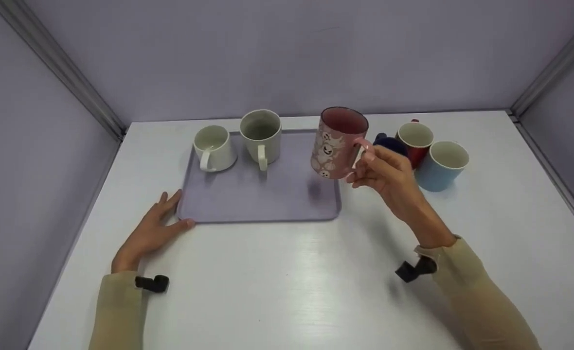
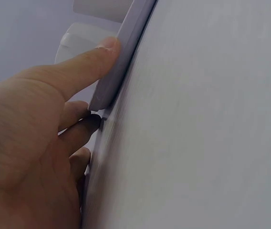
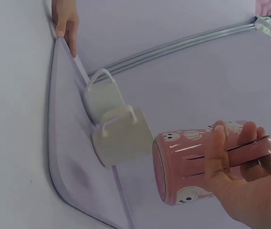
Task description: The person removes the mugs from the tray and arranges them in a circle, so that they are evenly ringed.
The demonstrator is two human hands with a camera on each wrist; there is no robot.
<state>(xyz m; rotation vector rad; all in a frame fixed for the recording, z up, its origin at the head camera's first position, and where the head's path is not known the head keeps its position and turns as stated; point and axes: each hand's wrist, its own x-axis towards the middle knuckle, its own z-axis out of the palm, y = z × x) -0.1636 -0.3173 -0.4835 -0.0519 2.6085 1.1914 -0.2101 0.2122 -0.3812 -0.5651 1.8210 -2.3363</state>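
Observation:
My right hand (image 1: 389, 180) grips the handle of a pink mug (image 1: 333, 150) with pale cartoon figures and a dark rim. The mug is held upright over the right end of a lilac tray (image 1: 267, 204), and its underside shows in the right wrist view. My left hand (image 1: 155, 226) touches the tray's front left corner, its thumb on the front edge and its fingers spread along the left side. At the back of the tray stand a short white mug (image 1: 223, 153) and a taller cream mug (image 1: 272, 143), handles toward me.
To the right of the tray, a red mug (image 1: 417, 153) and a light blue mug (image 1: 438, 170) stand close together. A dark blue mug (image 1: 389, 143) is partly hidden behind my right hand. Lilac panels (image 1: 296, 58) wall the white table (image 1: 267, 291) at the back and sides.

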